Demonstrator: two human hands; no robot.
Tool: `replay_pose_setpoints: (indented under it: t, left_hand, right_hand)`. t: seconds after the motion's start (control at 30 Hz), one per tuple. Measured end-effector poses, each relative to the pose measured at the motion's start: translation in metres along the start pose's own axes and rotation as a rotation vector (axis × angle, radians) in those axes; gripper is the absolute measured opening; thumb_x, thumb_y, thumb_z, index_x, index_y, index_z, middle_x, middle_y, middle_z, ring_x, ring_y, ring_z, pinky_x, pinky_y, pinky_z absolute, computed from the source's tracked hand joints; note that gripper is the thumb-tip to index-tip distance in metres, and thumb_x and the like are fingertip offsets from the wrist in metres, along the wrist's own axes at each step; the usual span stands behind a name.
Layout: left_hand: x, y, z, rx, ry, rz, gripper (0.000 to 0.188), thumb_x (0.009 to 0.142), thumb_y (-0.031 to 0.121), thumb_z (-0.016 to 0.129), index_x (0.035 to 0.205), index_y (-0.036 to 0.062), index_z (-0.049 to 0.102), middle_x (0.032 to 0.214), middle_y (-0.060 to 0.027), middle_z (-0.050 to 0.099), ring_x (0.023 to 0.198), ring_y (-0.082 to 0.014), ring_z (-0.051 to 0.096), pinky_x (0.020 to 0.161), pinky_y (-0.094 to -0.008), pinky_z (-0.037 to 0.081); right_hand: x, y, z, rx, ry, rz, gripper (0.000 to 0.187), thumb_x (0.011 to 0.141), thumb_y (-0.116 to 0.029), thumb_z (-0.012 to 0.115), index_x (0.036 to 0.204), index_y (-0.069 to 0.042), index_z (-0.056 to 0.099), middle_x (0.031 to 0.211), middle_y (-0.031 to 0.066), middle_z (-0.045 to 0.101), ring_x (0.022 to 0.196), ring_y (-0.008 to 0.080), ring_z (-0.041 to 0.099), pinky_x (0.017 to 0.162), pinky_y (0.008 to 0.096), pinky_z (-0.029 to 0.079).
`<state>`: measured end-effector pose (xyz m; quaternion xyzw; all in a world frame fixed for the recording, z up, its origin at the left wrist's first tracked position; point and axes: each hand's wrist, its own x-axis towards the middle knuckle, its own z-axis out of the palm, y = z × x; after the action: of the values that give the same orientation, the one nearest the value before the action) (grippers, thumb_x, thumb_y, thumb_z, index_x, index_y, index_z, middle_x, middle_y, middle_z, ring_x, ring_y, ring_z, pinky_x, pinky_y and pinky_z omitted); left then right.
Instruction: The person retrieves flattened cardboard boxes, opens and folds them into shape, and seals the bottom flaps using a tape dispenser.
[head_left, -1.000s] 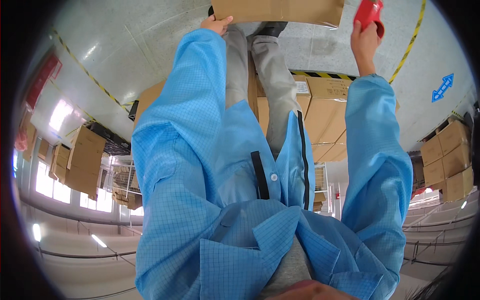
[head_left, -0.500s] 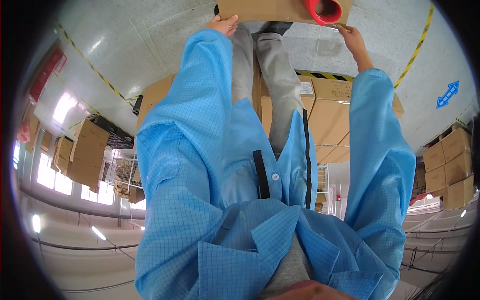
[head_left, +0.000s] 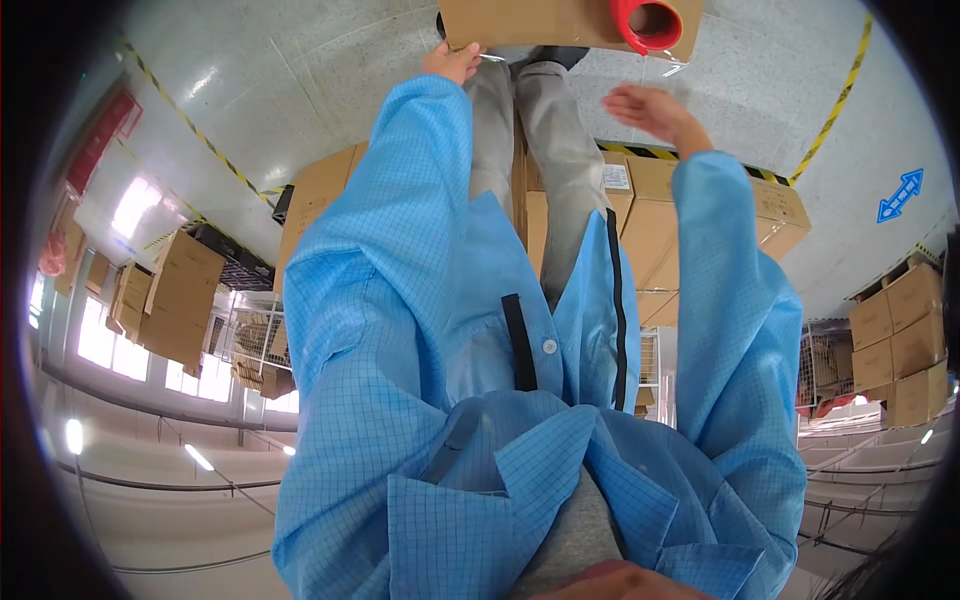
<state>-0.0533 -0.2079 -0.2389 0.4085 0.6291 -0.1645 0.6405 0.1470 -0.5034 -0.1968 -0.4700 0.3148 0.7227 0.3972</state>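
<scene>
Right hand (head_left: 650,110) has swung inward off the carton's (head_left: 540,22) near-right corner in the head view, empty, fingers straight; left hand (head_left: 454,62) is at the near-left corner, grip can't tell. Red tape roll (head_left: 625,22) is already set down on the carton's right part, opening toward camera; what's left unclear, carton cropped. Near edge runs left-right, long axis can't tell.

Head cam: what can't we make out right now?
In the head view:
- Cardboard box: far side cut off by the top edge.
- Red tape dispenser: upper end cut off by the same edge.
- Left hand: gripping or just touching the box edge, unclear.
- Right shoe: partly hidden behind the box.
- White carton label: print too small.
</scene>
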Motion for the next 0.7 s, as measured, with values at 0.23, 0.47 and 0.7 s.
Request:
replay_pose_setpoints:
  t: [0.23,0.47,0.7]
  left_hand:
    - [-0.016,0.005,0.015,0.168,0.183,0.023,0.042,0.083,0.018,0.071,0.118,0.0016,0.055,0.100,-0.0119,0.068,0.089,-0.0210,0.066,0.076,-0.0313,0.053]
    - [-0.055,0.033,0.044,0.131,0.398,-0.121,0.051,0.086,0.027,0.066,0.124,-0.0024,0.049,0.108,-0.0186,0.063,0.089,-0.0305,0.064,0.082,-0.0441,0.053]
    - [-0.018,0.060,0.051,-0.779,-0.023,-0.350,0.065,0.091,0.035,0.061,0.136,-0.0002,0.030,0.136,-0.0253,0.040,0.128,-0.0389,0.039,0.106,-0.0533,0.034]
  right_hand:
    - [0.041,-0.037,0.099,0.522,-0.094,-0.125,0.046,0.094,-0.036,0.055,0.119,0.003,0.050,0.125,0.0236,0.054,0.113,0.0302,0.057,0.097,0.0369,0.048]
    - [0.073,-0.047,0.096,0.416,0.177,-0.001,0.048,0.087,-0.039,0.064,0.116,-0.003,0.052,0.114,0.0211,0.059,0.108,0.0321,0.059,0.086,0.0366,0.054]
    - [0.078,-0.047,0.105,0.536,0.185,-0.020,0.043,0.081,-0.031,0.073,0.113,-0.007,0.056,0.110,0.0133,0.060,0.108,0.0287,0.057,0.089,0.0363,0.051]
